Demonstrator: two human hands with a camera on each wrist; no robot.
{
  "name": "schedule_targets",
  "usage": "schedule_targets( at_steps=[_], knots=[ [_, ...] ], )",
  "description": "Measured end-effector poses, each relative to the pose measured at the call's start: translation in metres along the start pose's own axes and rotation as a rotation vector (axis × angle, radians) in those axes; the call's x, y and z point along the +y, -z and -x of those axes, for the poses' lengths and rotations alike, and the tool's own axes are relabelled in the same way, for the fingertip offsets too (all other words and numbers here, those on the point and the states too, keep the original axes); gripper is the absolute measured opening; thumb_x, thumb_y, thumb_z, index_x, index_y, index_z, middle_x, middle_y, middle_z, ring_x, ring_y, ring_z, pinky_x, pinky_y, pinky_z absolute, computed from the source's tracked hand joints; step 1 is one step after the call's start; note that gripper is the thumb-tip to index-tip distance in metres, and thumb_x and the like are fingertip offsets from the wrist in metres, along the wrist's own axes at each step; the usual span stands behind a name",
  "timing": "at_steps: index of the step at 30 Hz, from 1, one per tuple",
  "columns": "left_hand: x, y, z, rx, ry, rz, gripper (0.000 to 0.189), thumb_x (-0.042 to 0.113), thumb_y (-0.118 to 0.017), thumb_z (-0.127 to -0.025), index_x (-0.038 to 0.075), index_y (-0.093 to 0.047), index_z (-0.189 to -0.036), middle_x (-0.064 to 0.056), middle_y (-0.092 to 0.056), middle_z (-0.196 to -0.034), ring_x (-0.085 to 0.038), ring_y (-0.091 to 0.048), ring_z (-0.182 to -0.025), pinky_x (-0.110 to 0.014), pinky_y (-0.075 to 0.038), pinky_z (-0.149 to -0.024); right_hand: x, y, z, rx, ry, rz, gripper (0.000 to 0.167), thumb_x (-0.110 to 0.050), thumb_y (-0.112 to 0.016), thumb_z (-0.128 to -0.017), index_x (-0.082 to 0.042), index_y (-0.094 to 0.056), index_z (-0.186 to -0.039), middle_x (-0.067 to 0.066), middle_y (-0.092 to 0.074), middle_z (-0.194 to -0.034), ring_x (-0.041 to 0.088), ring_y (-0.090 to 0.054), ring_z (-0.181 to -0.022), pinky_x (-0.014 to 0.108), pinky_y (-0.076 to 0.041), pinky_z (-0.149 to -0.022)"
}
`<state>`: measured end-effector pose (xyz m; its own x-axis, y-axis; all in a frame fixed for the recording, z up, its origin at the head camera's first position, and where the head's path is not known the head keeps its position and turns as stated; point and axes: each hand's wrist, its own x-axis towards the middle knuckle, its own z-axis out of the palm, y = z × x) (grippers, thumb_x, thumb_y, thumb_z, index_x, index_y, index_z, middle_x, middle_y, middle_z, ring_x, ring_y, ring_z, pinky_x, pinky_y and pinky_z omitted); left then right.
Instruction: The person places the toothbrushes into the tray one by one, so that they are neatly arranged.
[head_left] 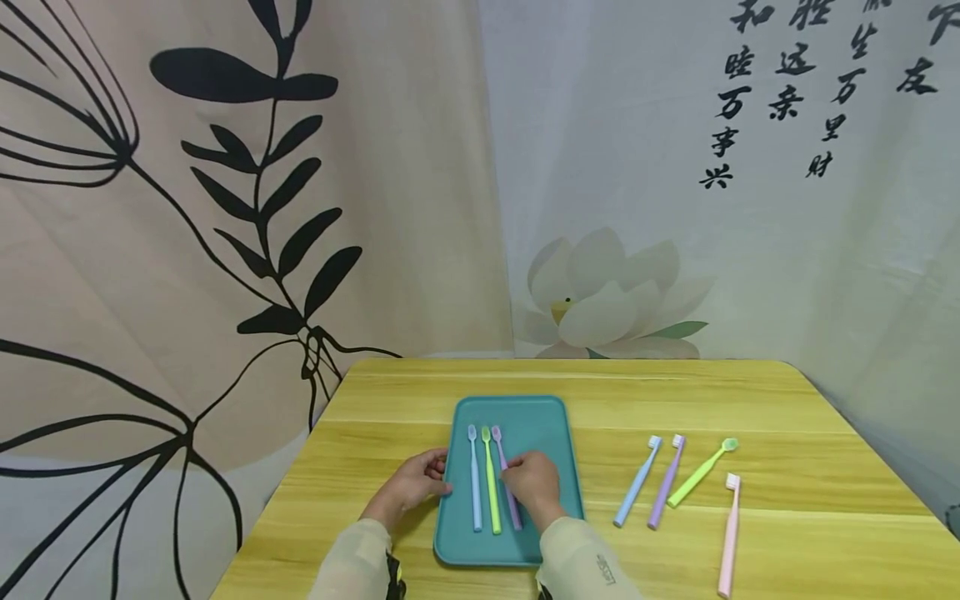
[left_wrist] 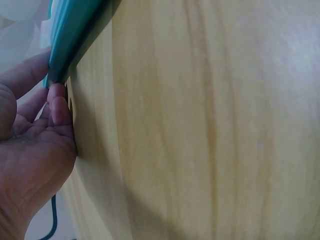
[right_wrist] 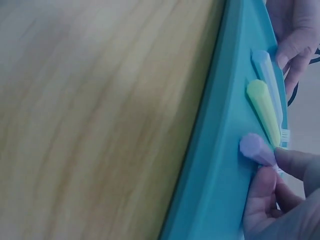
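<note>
A teal tray [head_left: 465,546] holds a blue toothbrush [head_left: 475,483], a green toothbrush [head_left: 491,483] and a purple toothbrush [head_left: 513,505], side by side with their heads toward the far end. My right hand [head_left: 534,483] pinches the purple one between thumb and fingers [right_wrist: 262,187] around its handle, over the tray. At the tray's left edge, my left hand [head_left: 416,483] holds the rim, thumb on top and the other fingers curled at its side. The left wrist view shows this hand [left_wrist: 37,145] low by the wooden tabletop, under the tray's edge [left_wrist: 70,35].
Right of the tray, on the wooden table [head_left: 615,400], lie another blue toothbrush [head_left: 637,483], another purple one [head_left: 666,483], another green one [head_left: 701,475] and a pink toothbrush [head_left: 730,537]. Behind the table hangs a printed curtain [head_left: 420,208].
</note>
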<state>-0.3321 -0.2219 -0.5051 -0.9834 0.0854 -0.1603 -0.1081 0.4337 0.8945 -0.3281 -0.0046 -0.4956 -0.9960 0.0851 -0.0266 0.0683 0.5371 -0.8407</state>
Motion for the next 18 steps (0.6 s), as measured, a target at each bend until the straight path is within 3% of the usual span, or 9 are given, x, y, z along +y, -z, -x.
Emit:
schedule_targets(
  at_steps=[18],
  knots=[
    [-0.0005, -0.0010, 0.0004, 0.009, 0.002, -0.015, 0.064, -0.008, -0.073, -0.081, -0.007, -0.049, -0.140, -0.011, -0.053, -0.104, -0.025, -0.048, -0.095, -0.036, -0.045, -0.083, 0.0026, 0.0022, 0.0016, -0.019, 0.035, -0.072, 0.010, -0.006, -0.074, -0.080, 0.000, -0.073, -0.087, 0.005, -0.067, -0.078, 0.015, -0.059, -0.062, 0.030, -0.049, -0.055]
  ],
)
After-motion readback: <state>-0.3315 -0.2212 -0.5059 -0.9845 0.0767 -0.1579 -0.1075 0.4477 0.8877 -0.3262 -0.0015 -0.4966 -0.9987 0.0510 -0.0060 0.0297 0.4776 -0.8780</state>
